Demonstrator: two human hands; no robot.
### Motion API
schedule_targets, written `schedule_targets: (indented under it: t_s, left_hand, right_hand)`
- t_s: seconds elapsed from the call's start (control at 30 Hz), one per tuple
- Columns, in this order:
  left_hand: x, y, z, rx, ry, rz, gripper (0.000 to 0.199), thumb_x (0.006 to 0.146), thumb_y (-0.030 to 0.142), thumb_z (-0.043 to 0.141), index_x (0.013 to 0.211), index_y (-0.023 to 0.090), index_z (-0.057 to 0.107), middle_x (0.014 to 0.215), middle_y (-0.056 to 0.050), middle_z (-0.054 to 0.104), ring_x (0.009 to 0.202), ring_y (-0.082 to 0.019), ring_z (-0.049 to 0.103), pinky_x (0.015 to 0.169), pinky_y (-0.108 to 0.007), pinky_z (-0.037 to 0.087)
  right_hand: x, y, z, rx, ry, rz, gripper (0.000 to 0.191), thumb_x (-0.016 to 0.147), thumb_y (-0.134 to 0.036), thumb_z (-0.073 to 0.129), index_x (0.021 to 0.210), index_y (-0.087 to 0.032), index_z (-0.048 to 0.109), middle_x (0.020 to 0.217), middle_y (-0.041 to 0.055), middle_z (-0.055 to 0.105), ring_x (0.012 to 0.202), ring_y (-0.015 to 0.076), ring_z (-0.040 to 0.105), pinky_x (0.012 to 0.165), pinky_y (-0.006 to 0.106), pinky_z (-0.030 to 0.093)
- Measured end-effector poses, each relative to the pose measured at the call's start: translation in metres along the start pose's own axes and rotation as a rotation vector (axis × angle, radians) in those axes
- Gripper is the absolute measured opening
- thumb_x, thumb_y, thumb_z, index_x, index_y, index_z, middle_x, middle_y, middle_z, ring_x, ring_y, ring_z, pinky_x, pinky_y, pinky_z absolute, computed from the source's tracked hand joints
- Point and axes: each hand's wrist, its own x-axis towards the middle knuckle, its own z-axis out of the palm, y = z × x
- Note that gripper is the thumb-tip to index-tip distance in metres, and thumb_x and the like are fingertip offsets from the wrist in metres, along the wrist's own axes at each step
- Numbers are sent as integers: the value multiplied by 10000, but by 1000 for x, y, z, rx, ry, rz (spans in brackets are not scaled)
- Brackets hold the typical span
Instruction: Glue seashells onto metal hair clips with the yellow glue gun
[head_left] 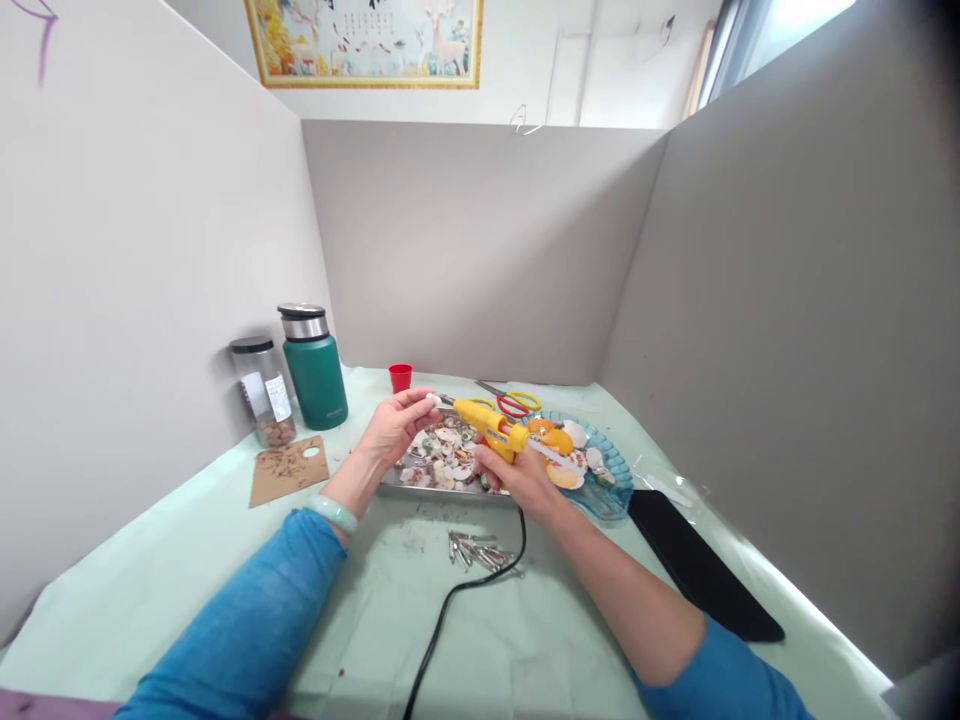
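My right hand point(521, 478) is wrapped round the handle of a yellow glue gun point(489, 422), whose nozzle points left; a pale glue stick point(555, 457) sticks out of its back. Between the thumb and fingers of my left hand point(394, 428) is a small white piece point(434, 400), probably a shell, right at the nozzle. I cannot tell whether the two touch. Below both hands lies a metal tray point(442, 493) full of small shells point(448, 455). Beside my right hand, a blue scalloped plate point(619, 478) bears larger orange and white shells point(557, 441).
A black cord point(442, 612) runs toward me past metal clips point(476, 550). Scissors point(517, 402) and a red cup point(400, 377) stand behind the tray. At left are a green bottle point(315, 375), a jar point(262, 395) and brown card point(289, 472). A black flat object point(701, 565) lies right.
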Motion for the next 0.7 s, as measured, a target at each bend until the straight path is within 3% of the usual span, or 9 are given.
schedule_targets:
  t_s: [0.27, 0.7]
  left_hand:
    - [3, -5, -5, 27, -60, 17, 270, 586, 151, 812, 817, 100, 682, 739, -40, 704, 627, -119, 655, 681, -249, 553]
    - [4, -5, -3, 31, -56, 23, 229, 589, 152, 808, 776, 99, 686, 703, -35, 693, 627, -118, 650, 665, -243, 545]
  right_hand:
    - [2, 2, 0, 13, 3, 3, 383, 732, -494, 620, 902, -163, 530, 631, -38, 550, 419, 56, 379, 424, 226, 324]
    - [5, 12, 0, -18, -7, -18, 336, 772, -471, 594, 915, -173, 533, 632, -31, 552, 409, 56, 377, 406, 221, 326]
